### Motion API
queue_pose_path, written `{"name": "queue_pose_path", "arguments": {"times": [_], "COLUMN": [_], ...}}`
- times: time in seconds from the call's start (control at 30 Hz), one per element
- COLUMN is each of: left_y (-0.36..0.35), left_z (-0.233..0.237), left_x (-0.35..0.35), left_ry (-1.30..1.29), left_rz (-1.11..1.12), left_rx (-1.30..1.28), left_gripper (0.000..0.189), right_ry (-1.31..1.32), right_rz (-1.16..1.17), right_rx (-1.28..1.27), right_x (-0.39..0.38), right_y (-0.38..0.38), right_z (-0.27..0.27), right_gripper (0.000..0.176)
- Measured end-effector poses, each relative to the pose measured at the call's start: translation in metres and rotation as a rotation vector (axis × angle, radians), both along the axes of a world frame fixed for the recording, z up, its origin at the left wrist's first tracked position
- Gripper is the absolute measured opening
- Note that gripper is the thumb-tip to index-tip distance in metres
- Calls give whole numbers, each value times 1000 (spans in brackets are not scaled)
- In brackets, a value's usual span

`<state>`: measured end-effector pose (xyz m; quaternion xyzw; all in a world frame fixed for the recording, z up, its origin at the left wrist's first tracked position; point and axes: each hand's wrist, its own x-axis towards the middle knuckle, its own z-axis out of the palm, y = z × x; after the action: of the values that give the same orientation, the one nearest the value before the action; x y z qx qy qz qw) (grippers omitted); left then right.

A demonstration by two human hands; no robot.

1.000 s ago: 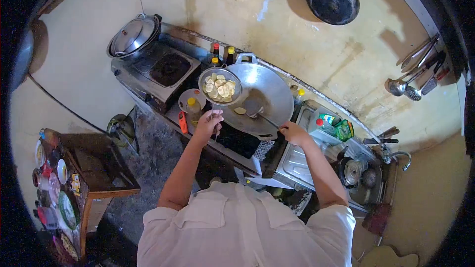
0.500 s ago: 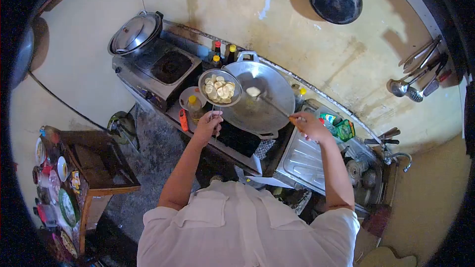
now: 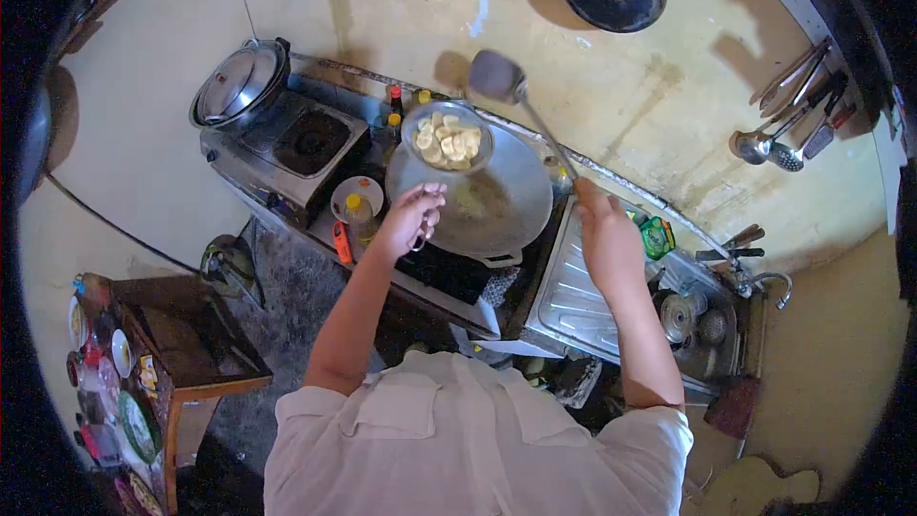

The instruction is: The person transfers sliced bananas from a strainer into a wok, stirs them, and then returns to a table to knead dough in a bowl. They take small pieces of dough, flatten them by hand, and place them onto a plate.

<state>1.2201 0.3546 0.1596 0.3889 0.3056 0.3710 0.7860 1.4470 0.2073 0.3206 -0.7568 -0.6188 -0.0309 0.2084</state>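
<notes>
My left hand (image 3: 413, 218) is closed round the handle of a wire strainer (image 3: 485, 129). Pale, roundish slices (image 3: 447, 141) fill the strainer, which is held over the back left part of a large metal wok (image 3: 523, 193). In the wok's bottom lies a shallow pool of oil-like liquid. My right hand (image 3: 609, 234) grips the wooden handle of a spatula (image 3: 497, 76). Its broad blade is raised, slightly blurred, beyond the wok's far rim and in front of the wall.
Left of the wok are a small bowl (image 3: 345, 207), a yellow-capped bottle (image 3: 361, 220) and an orange lighter-like object (image 3: 342, 243). A stove (image 3: 277, 148) carries a lidded pot (image 3: 234, 86). The steel sink (image 3: 578, 277) is at right; pans and ladles hang on the wall.
The spatula has lifted out of the wok and swung up toward the wall. The strainer has moved right, farther over the wok. The pale piece in the wok is no longer visible there.
</notes>
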Motion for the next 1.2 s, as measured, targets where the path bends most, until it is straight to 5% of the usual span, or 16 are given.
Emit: {"name": "queue_pose_path", "arguments": {"times": [0.17, 0.57, 0.97, 1.2], "left_y": [17, 1, -12, -10], "left_z": [1, -33, -45, -9], "left_x": [-1, 9, 11, 9], "left_ry": [78, -67, -48, -37], "left_rz": [28, -5, 18, 32], "left_rx": [75, -85, -87, -74], "left_gripper": [31, 20, 27, 30], "right_ry": [34, -65, -258, -256], "right_rz": [-104, -116, -36, -48], "right_rx": [38, -356, -195, -187], "right_x": [28, 48, 67, 66], "right_y": [-4, -3, 11, 6], "right_z": [-11, -142, -219, -233], "right_gripper": [31, 29, 48, 41]}}
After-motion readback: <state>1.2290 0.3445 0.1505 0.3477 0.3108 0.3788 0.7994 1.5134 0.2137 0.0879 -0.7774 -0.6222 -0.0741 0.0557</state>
